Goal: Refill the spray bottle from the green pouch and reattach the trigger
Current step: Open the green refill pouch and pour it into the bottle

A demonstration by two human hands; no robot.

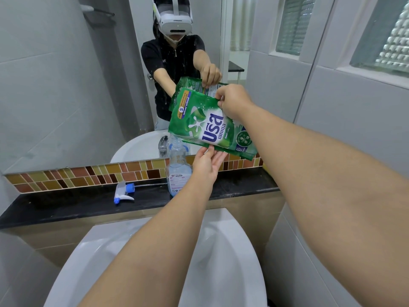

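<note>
Our forearms reach out over the white basin (pixel 221 251), the nearest things in view. Our right hand (pixel 234 103) pinches the upper edge of the green pouch (pixel 205 127) between thumb and fingers, closed tight on it, wrist bent down. Our left hand (pixel 208 162) is open, palm up, its fingertips touching the pouch's lower edge from beneath without gripping it. We hold the pouch tilted, its lower left corner just above the open neck of the bottle (pixel 178 171).

On the pouch we read large blue Thai lettering on a white patch, a white splash mark beside it, and a yellow band with the numeral 5 in a blue circle; the smaller print is too fine for us to read.

We see the clear bottle standing upright on the black ledge (pixel 77 207), partly filled with pale blue liquid and carrying a white label we cannot read. The white and blue trigger (pixel 124 192) lies on its side on the ledge to the bottle's left, apart from it, its tube pointing toward the bottle. Behind the ledge we see a strip of brown and amber tiles (pixel 88 175) below the mirror (pixel 66 85).
</note>
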